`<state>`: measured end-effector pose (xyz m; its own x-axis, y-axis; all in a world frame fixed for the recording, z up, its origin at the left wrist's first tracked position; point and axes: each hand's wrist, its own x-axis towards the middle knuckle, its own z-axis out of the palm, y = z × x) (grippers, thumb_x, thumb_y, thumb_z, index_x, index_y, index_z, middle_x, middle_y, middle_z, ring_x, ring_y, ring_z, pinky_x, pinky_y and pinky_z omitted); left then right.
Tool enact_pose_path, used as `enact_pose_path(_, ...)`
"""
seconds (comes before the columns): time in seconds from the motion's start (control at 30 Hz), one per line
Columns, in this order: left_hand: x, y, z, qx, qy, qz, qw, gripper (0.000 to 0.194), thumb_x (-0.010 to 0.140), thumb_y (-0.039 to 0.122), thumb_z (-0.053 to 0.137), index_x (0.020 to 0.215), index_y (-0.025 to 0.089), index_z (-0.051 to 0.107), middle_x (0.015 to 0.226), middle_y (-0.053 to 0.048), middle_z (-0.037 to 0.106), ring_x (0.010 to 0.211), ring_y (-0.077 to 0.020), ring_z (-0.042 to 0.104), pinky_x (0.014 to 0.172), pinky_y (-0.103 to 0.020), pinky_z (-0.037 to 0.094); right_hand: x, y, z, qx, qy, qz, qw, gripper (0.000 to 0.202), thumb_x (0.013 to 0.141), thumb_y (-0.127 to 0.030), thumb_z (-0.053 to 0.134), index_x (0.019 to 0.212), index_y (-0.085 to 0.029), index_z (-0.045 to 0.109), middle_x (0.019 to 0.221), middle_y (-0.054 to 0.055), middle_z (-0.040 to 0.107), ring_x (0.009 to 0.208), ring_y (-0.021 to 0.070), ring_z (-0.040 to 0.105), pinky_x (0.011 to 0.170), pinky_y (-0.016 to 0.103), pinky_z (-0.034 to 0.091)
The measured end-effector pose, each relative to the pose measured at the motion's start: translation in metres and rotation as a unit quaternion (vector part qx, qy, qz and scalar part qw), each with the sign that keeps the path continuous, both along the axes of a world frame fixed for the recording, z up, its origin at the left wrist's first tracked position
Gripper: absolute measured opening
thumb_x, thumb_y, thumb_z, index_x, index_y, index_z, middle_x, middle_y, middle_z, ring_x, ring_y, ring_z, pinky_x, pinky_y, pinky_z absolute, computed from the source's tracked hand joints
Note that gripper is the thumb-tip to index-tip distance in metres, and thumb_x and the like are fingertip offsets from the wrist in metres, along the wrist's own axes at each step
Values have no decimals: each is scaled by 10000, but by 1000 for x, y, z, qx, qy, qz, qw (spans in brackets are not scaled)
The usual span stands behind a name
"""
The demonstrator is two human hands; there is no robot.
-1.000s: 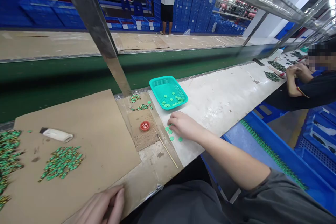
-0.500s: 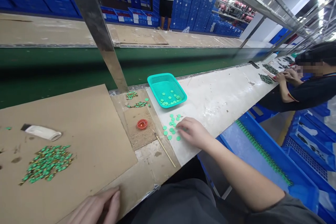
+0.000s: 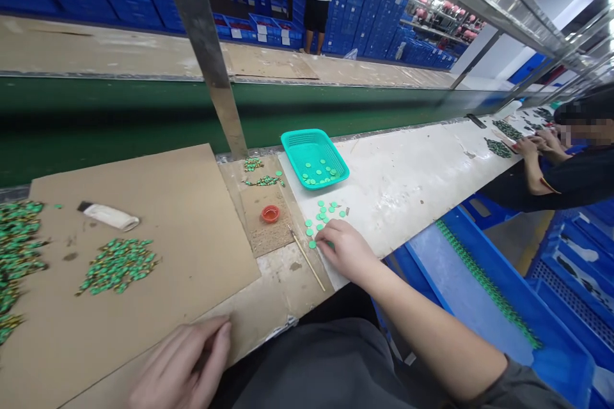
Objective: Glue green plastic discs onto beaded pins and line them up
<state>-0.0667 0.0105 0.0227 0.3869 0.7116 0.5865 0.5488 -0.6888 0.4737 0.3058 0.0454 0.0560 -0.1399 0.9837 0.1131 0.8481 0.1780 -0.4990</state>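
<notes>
My right hand [image 3: 346,249] is over the white table top, its fingertips at the near edge of some scattered green discs [image 3: 322,211]. Its thumb and index finger are close together beside one disc; whether they grip anything is hidden. My left hand [image 3: 187,364] rests at the cardboard's near edge with curled fingers, and what may be under them is out of sight. Behind the discs stands a turquoise basket [image 3: 314,153] with more green discs in it. A small red dish [image 3: 270,214] and a thin stick [image 3: 308,261] lie left of my right hand.
A large cardboard sheet [image 3: 192,217] bears a pile of small green pieces [image 3: 119,265] and a white tube [image 3: 109,215]. A metal post [image 3: 211,57] rises behind. Blue trays [image 3: 484,287] stand below right. Another person's hands [image 3: 537,144] work at far right.
The view has shifted left, showing another green pile at the left edge. My right hand has moved nearer the table's front edge among the discs. My left hand stays by the cardboard.
</notes>
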Motion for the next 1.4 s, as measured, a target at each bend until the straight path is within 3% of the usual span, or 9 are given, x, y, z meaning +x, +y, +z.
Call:
enact_pose_path(0.2, 8, 1, 19, 37, 5, 16, 999, 139, 1191, 318, 659, 1105, 251, 746, 902, 31, 808, 729, -143, 778, 778, -290, 567, -14, -2, 10, -25, 2, -2, 1000, 202, 1106, -151, 744, 1237, -210, 887, 1170, 130, 816, 1166, 315, 768, 1075, 457, 611)
enact_pose_path(0.4, 8, -4, 21, 56, -1, 26, 998, 119, 1193, 298, 657, 1117, 242, 729, 937, 22, 811, 775, -144, 789, 806, -285, 578, -23, -3, 16, -42, 22, -32, 998, 171, 1034, -60, 782, 1094, -205, 848, 1171, 115, 825, 1153, 282, 768, 1064, 418, 604)
enact_pose_path(0.6, 10, -8, 22, 68, -14, 31, 997, 97, 1195, 255, 661, 1119, 244, 721, 939, 23, 812, 769, -139, 773, 794, -279, 574, -67, -11, 20, -65, 82, -5, 995, 200, 1023, -31, 778, 988, -215, 847, 899, 14, 851, 824, 190, 796, 801, 292, 618)
enact_pose_path(0.73, 8, -9, 19, 63, -41, 35, 997, 96, 1181, 257, 683, 1111, 237, 745, 943, 9, 829, 767, -151, 782, 796, -282, 587, -95, -15, 18, -40, 91, 16, 995, 170, 1041, -91, 817, 1028, -245, 888, 1101, 46, 912, 1082, 227, 847, 1034, 330, 641)
enact_pose_path(0.83, 7, -9, 16, 41, -59, 37, 997, 101, 1159, 272, 708, 1095, 238, 779, 955, -6, 850, 783, -168, 802, 798, -284, 603, -89, -18, 15, -17, 80, -49, 995, 125, 1093, -162, 767, 1122, -218, 875, 1203, 131, 878, 1182, 291, 807, 1118, 423, 613)
enact_pose_path(1.0, 5, -8, 12, -25, -100, 39, 994, 119, 1110, 322, 757, 1053, 265, 844, 948, -14, 865, 799, -179, 807, 866, -279, 626, -67, -15, 13, -48, 98, -131, 985, 155, 993, -133, 818, 876, -217, 763, 949, 100, 791, 961, 286, 757, 939, 407, 597)
enact_pose_path(1.17, 14, -14, 25, -153, -168, 63, 972, 218, 1060, 442, 796, 955, 267, 873, 886, -39, 845, 739, -187, 756, 745, -282, 599, -75, -30, 32, -115, 212, -80, 967, 169, 1066, -219, 716, 908, -220, 776, 836, 34, 793, 784, 208, 737, 757, 316, 588)
enact_pose_path(1.3, 40, -25, 52, -321, -243, 61, 913, 391, 1081, 629, 782, 1073, 258, 906, 949, -71, 849, 752, -191, 729, 674, -275, 572, -87, -61, 58, -168, 323, 10, 931, 236, 1081, -414, 717, 966, -228, 806, 893, 32, 815, 832, 200, 759, 770, 308, 620)
enact_pose_path(1.4, 59, -29, 70, -420, -300, 24, 856, 655, 1005, 817, 802, 1246, 218, 913, 745, -31, 682, 613, -149, 524, 573, -274, 469, -92, -77, 72, -194, 422, 49, 884, 251, 1056, -444, 751, 914, -240, 788, 877, 25, 788, 828, 195, 721, 786, 318, 607)
